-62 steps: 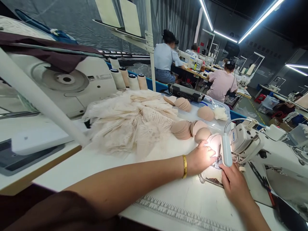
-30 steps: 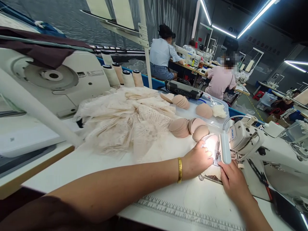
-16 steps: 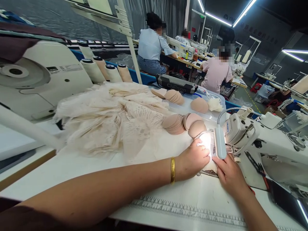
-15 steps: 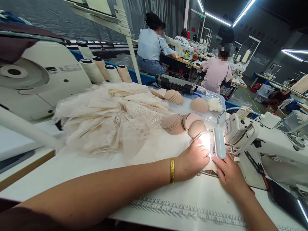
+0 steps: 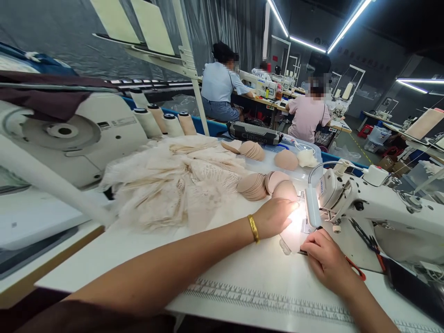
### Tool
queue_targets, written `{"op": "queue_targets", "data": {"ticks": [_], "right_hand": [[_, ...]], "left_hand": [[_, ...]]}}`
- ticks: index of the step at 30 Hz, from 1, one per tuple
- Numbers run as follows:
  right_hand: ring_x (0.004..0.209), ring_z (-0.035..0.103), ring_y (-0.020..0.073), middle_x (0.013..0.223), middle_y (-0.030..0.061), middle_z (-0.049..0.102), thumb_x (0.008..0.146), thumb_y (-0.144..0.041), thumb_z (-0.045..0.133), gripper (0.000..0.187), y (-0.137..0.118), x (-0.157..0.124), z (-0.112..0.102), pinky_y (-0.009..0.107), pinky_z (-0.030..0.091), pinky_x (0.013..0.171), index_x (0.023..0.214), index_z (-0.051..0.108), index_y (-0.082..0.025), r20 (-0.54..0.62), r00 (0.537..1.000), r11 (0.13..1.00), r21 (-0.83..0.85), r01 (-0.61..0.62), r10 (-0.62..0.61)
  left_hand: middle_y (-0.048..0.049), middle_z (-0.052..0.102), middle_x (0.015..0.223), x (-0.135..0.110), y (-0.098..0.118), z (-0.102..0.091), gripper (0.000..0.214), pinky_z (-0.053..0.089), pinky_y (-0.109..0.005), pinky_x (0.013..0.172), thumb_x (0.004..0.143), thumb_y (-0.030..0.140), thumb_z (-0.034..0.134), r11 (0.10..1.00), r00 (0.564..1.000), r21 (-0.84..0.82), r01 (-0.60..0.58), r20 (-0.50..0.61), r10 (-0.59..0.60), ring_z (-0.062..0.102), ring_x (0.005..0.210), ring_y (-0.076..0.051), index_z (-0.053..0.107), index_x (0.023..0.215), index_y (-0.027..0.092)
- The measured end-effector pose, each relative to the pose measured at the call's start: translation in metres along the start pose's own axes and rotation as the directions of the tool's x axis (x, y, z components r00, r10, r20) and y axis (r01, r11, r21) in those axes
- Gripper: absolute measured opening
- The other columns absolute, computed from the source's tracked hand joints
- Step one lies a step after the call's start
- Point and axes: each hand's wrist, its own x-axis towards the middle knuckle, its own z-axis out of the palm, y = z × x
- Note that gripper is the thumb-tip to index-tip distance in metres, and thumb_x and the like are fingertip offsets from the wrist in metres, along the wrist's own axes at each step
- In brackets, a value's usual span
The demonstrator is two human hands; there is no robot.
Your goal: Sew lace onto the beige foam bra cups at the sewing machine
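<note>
My left hand [image 5: 277, 218], with a gold bracelet on its wrist, is closed on a pale fabric piece [image 5: 291, 238] lit brightly by a small lamp [image 5: 312, 208]. The glare hides the fingertips and part of the piece. Right of it, my right hand [image 5: 324, 256] has its fingers curled at the piece's near right edge. Something small and dark shows at those fingertips; its kind is unclear. Both hands are just left of the needle end of a white sewing machine [image 5: 378, 199]. Behind my left hand lie fanned stacks of beige bra cup pads [image 5: 251, 187].
Cream lace fabric [image 5: 163, 189] is heaped on the left of the table. A clear plastic tray [image 5: 305, 169] holds more pads. Scissors [image 5: 364, 236] and a dark flat device [image 5: 412, 282] lie at right. A ruler strip [image 5: 260, 298] runs along the front edge. Several people sit at machines beyond.
My left hand has shifted slightly left and up, away from my right hand. The right hand has moved a little nearer me, its fingers more curled. The brown edge is no longer visible. The view has turned left.
</note>
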Motion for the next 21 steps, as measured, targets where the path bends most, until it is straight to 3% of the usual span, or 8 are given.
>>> {"op": "queue_targets", "data": {"ticks": [4,6,9,12,14,16,18,21], "right_hand": [[0.091,0.055,0.0210,0.096,0.0047,0.061,0.103,-0.019,0.046,0.016,-0.028,0.002,-0.003,0.034,0.047,0.078,0.102,0.061,-0.024,-0.034,0.984,0.952,0.262,-0.160,0.175],[0.090,0.058,0.0201,0.098,0.0039,0.063,0.105,-0.035,0.050,0.014,-0.044,0.004,0.002,0.033,0.049,0.078,0.105,0.060,-0.025,0.020,0.944,0.819,0.492,-0.296,0.329],[0.089,0.058,0.0193,0.097,0.0025,0.062,0.102,-0.053,0.054,0.030,-0.065,0.004,0.015,0.030,0.049,0.078,0.110,0.059,-0.024,0.094,0.889,0.578,0.729,-0.368,0.448],[0.082,0.053,0.0166,0.091,0.0002,0.059,0.100,-0.056,0.056,0.033,-0.081,0.000,0.028,0.027,0.045,0.072,0.103,0.059,-0.023,0.101,0.843,0.473,0.790,-0.392,0.529],[0.077,0.050,0.0155,0.087,-0.0010,0.057,0.101,-0.054,0.055,0.031,-0.090,-0.004,0.033,0.026,0.043,0.069,0.100,0.060,-0.022,0.092,0.834,0.466,0.793,-0.392,0.544],[0.075,0.049,0.0151,0.083,-0.0016,0.056,0.102,-0.051,0.054,0.030,-0.097,-0.009,0.034,0.026,0.042,0.068,0.097,0.062,-0.022,0.041,0.849,0.543,0.753,-0.373,0.527],[0.071,0.049,0.0148,0.079,-0.0020,0.056,0.103,-0.048,0.051,0.030,-0.101,-0.014,0.033,0.026,0.041,0.067,0.096,0.063,-0.022,-0.025,0.849,0.628,0.685,-0.370,0.527],[0.069,0.049,0.0146,0.078,-0.0021,0.057,0.103,-0.048,0.051,0.030,-0.101,-0.023,0.030,0.026,0.040,0.063,0.099,0.065,-0.022,-0.072,0.805,0.638,0.653,-0.408,0.589]], "left_hand": [[-0.0032,0.063,0.075,-0.021,0.010,-0.009,0.009,0.033,-0.032,0.057,0.082,0.009,0.055,0.995,0.997,-0.057,0.082,0.021,-0.081,0.054,0.066,-0.019,0.059,0.080,0.017],[-0.0009,0.061,0.076,-0.041,0.025,-0.018,0.004,0.036,-0.030,0.060,0.087,0.018,0.059,0.973,0.997,-0.216,0.077,-0.008,-0.080,0.054,0.068,-0.017,0.061,0.084,0.018],[-0.0011,0.061,0.085,-0.071,0.051,-0.027,0.017,0.043,-0.028,0.070,0.094,0.034,0.059,0.845,0.998,-0.532,0.054,0.009,-0.058,0.056,0.077,-0.016,0.065,0.090,0.019],[-0.0029,0.058,0.091,-0.092,0.067,-0.020,0.030,0.047,-0.029,0.077,0.099,0.043,0.053,0.670,0.985,-0.729,0.137,0.026,-0.173,0.056,0.084,-0.017,0.063,0.084,0.018],[-0.0026,0.055,0.093,-0.101,0.072,-0.010,0.032,0.048,-0.029,0.075,0.091,0.048,0.064,0.566,0.947,-0.794,0.221,0.037,-0.318,0.055,0.084,-0.017,0.059,0.081,0.018],[-0.0001,0.054,0.090,-0.105,0.075,-0.001,0.037,0.046,-0.026,0.069,0.080,0.048,0.077,0.497,0.910,-0.818,0.288,0.072,-0.409,0.052,0.079,-0.015,0.055,0.083,0.019],[0.0043,0.051,0.079,-0.107,0.077,0.006,0.037,0.041,-0.024,0.063,0.078,0.044,0.079,0.456,0.897,-0.831,0.319,0.109,-0.429,0.046,0.071,-0.013,0.052,0.088,0.020],[0.0079,0.045,0.068,-0.108,0.080,0.006,0.024,0.036,-0.023,0.058,0.087,0.039,0.069,0.442,0.904,-0.841,0.311,0.119,-0.410,0.041,0.062,-0.011,0.055,0.096,0.020]]}}
